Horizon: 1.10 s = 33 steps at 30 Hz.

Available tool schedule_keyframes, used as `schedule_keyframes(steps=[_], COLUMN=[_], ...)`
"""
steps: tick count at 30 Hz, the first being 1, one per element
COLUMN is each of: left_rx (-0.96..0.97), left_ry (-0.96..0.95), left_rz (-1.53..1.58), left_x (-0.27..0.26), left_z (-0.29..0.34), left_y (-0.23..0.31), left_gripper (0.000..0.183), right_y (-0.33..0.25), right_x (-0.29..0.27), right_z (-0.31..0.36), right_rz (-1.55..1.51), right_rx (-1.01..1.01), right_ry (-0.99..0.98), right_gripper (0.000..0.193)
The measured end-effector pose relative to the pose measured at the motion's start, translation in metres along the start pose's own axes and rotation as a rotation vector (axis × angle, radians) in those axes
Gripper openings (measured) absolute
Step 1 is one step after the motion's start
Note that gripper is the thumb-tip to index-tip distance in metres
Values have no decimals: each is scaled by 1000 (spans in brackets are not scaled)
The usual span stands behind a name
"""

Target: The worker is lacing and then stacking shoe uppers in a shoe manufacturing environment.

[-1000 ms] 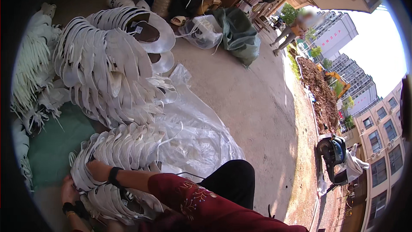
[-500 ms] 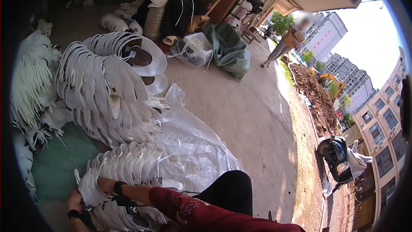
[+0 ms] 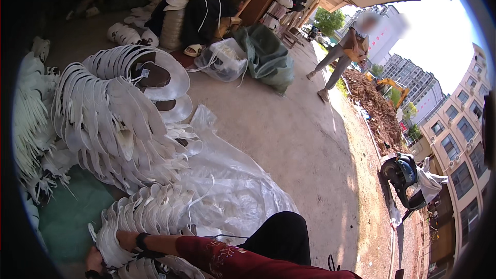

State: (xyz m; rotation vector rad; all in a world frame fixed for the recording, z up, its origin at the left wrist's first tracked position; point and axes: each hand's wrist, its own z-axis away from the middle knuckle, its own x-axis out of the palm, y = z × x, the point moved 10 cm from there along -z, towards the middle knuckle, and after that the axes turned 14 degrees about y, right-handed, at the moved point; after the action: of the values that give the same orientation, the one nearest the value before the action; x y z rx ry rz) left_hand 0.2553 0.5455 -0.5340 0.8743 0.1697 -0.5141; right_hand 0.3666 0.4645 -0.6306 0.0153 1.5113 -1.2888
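Nested white shoe uppers lie in a curved row at the lower left. My right hand, with a black band at the wrist, is closed on the near end of this row; its fingertips are hidden among the uppers. My left hand grips the outer edge of the same end, its fingers partly out of sight. Below my right forearm, more white uppers show, partly covered by the arm. Beyond them rises a larger, curled stack of white uppers with dark linings.
Clear plastic sheeting spreads beside the row, and green cloth lies left of it. Pale strips hang at the far left. Ahead are a green sack and a seated person. Another person walks outside; a scooter stands right.
The view has shifted slightly, with the stacks sitting a little further left and lower. Outside, the walking person has come nearer. Both my hands stay at the end of the row.
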Motion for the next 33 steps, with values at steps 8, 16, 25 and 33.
schedule_keyframes(steps=[8, 16, 25, 33], left_rx=[481, 358, 190, 114], left_ry=[-371, -314, -291, -32], left_rz=[-138, -54, 54, -175], left_x=[48, 49, 89, 39], left_z=[-18, 20, 38, 15], left_y=[59, 81, 116, 67], left_gripper=[55, 54, 53, 48], right_y=[16, -20, -4, -40], right_x=[-148, -152, -184, -203], right_z=[41, 54, 50, 65], right_rz=[259, 548, 586, 231], right_rx=[385, 419, 424, 443], right_ry=[404, 457, 285, 685], right_gripper=[26, 23, 27, 23])
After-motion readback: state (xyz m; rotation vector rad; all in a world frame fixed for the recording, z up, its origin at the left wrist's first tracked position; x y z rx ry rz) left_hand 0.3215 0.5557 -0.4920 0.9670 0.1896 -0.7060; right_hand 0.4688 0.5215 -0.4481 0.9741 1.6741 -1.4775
